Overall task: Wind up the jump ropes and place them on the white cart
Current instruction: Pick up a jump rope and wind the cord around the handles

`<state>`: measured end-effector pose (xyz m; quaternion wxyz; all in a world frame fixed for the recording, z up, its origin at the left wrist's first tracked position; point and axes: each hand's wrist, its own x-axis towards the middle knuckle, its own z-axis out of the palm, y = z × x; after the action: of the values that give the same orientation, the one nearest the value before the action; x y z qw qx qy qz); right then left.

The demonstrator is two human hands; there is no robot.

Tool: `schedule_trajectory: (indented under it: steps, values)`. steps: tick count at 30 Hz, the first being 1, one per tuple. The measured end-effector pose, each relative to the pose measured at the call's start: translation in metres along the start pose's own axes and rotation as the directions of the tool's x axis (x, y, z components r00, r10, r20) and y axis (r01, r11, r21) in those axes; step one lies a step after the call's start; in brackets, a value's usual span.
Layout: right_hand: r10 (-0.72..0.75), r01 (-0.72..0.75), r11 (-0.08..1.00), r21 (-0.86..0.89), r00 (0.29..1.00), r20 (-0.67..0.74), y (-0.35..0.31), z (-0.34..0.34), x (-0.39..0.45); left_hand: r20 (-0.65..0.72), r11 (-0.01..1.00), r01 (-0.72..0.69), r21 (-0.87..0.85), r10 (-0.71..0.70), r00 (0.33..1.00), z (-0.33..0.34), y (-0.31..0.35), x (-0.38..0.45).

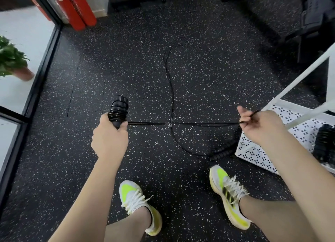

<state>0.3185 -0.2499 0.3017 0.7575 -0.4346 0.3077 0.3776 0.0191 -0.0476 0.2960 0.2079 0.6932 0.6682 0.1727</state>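
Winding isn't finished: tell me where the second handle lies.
The second handle lies on the floor at lower right, beside the white cart, ahead of the right shoe.

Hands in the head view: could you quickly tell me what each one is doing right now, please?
Left hand: grips the black handle with rope wound on it.
Right hand: pinches the black rope, pulled taut.

No readable words or numbers are showing anywhere; small labels on the red cylinders point(72, 7) are appearing only as blurred patches, and three black stripes are marking the right sneaker point(228, 196), without any legible lettering.
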Motion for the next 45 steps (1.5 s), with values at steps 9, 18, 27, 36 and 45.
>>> schedule_trajectory:
  steps: [9,18,27,36,45]
  values:
    - [-0.077,-0.031,0.535,-0.844,0.993,-0.085,0.011,-0.014,0.011,0.283,0.942,0.001,-0.336,0.100,0.954,0.005,0.020,-0.017]
    - [-0.062,0.615,-0.130,-0.778,0.778,0.625,0.084,0.003,-0.049,0.639,0.860,0.159,-0.485,0.225,0.735,0.014,0.048,-0.059]
    - [0.082,0.656,-0.016,-0.754,0.753,0.653,0.114,0.005,-0.062,0.608,0.846,0.110,-0.522,0.279,0.743,0.019,0.051,-0.064]
    - [0.089,0.580,0.008,-0.815,0.811,0.578,0.114,0.005,-0.064,0.504,0.856,-0.355,-0.375,0.510,0.697,0.033,0.047,-0.093]
    - [0.106,0.557,0.231,-0.798,0.801,0.590,0.114,0.005,-0.055,0.442,0.836,-0.366,-0.409,0.532,0.722,0.020,0.052,-0.078]
